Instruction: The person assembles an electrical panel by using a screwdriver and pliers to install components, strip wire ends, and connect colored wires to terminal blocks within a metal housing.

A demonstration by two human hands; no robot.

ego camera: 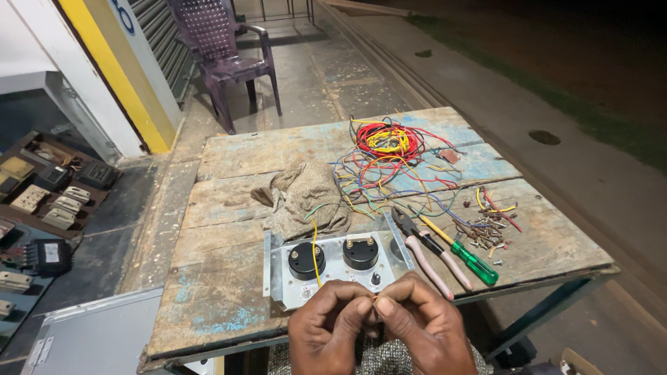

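Observation:
My left hand and my right hand meet at the near edge of a worn wooden table, fingertips pinched together on the lower end of a thin yellow wire. The wire runs up over a grey metal panel with two round black gauges, lying flat just beyond my hands. Right of the panel lie pink-handled pliers and a green-handled screwdriver.
A tangle of red, yellow and blue wires covers the far middle of the table, beside a crumpled brown cloth. Screws and wire scraps lie at right. A purple plastic chair stands beyond. Electrical parts sit on the floor at left.

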